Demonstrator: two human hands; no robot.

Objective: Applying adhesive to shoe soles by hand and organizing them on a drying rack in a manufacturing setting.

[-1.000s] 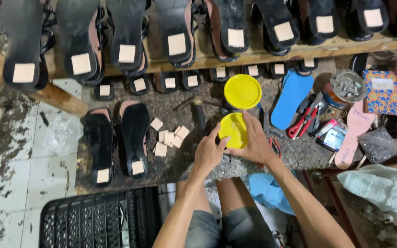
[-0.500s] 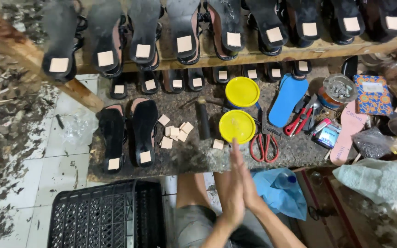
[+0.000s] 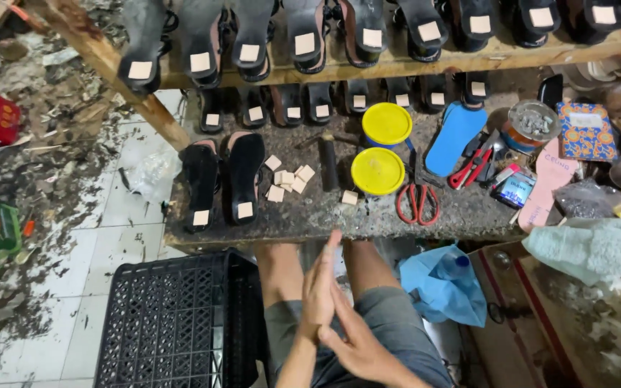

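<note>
The left hand [image 3: 319,291] and the right hand [image 3: 357,345] are pressed together palm to palm over the lap, fingers stretched out flat. Nothing is held in either hand, and nothing on the desk [image 3: 303,215] is touched.

Nearest to the hands, at the desk's front edge, a single small square pad [image 3: 350,197] is seen lying loose. Just behind it a yellow lid [image 3: 377,171] is seated flat on its tin, and a second yellow-lidded tin [image 3: 387,123] stands close behind that; both are closed. Red-handled scissors [image 3: 416,202] lie beside the nearer tin, untouched.

As for progress, a pair of black sandals [image 3: 224,178] is laid sole-up at the left of the desk, and each already carries a square pad at the heel. The rows of sandals on the wooden shelf [image 3: 425,66] above, and those tucked under it, are likewise fitted with pads, so that part of the work appears largely done. A small heap of loose pads [image 3: 287,179] is left unused between the sandals and a dark cylindrical tool [image 3: 329,162]. No unpadded sandal can be made out on the desk.

A black plastic crate [image 3: 174,323] stands on the floor at the left knee, and a blue cloth [image 3: 443,284] lies at the right.
</note>
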